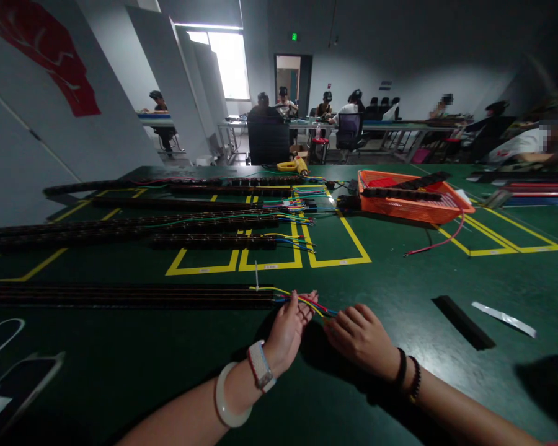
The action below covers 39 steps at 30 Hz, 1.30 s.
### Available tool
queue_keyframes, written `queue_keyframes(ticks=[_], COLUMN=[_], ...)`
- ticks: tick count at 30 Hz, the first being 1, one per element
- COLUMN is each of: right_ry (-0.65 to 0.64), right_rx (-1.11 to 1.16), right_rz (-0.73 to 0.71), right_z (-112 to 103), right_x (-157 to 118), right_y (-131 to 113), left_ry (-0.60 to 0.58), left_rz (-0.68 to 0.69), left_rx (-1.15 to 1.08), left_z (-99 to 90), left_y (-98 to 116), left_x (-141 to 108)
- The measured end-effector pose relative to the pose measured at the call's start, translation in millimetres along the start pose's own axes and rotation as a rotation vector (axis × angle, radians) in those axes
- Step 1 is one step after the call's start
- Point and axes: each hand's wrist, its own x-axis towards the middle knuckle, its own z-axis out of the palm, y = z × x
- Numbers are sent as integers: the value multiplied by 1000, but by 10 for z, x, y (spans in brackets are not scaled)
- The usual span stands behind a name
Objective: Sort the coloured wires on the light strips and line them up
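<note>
Several coloured wires (312,303), yellow, red and blue, come out of the right end of a long black strip (167,296) lying nearest to me. Palm turned up, my left hand (289,329) is closed around these wires just past the strip's end. My right hand (363,341) grips the same wires near their tips, its fingers curled over them so the ends are hidden. A white cable tie (256,277) stands upright on the strip close to its end.
Behind lie more black strips (214,240) with wires on yellow-taped rectangles. An orange basket (400,207) holds black pieces; a yellow heat gun (294,166) sits at the far edge. A black strip piece (462,322) and a white strip (504,319) lie right. People sit beyond.
</note>
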Motion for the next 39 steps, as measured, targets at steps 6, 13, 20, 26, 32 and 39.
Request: queue_keyframes(ticks=[6,13,20,26,32,39], right_ry=[-23,-180,-200,-209,-184,-188], right_rx=[-49,110,71,82,194,275], right_rz=[217,360,343,290,237,116], right_z=[-86,416,627,661,490,31], right_x=[262,512,690,569,419,364], right_y=[354,781,847,822,723,355], left_ry=[46,-7,3,0,4,71], left_rz=[-2,-31,-27,-35,-37,-29], left_rx=[16,28,17,6,-3,48], left_z=[19,-1,6,-13,-4,-12], left_y=[9,24,42,41,32,18], left_x=[-15,-16,-19,-10,-5,1])
